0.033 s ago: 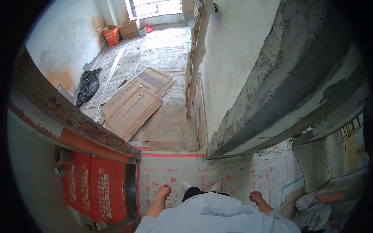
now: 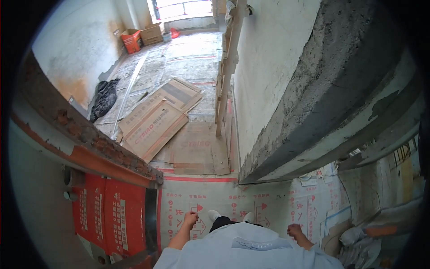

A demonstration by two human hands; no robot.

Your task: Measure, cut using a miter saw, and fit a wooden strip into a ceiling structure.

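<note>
I stand with both forearms held out in front of me. My left hand is curled closed on the left side of my body, with nothing visible in it. On the other side my right hand is loosely closed too, its fingers bent inward, and no object shows in it. Both hands hang in the air above the pale floor covering printed in red, touching nothing. My shoes stand on that covering between the hands.
Ahead, flat cardboard sheets lie past the doorway. A tall wooden frame leans by the right wall. A black bag and cartons sit further off. Red panels are at left; a pale sack lies at right.
The far room sits slightly further right and lower in the picture. Both hands stay closed in nearly the same places.
</note>
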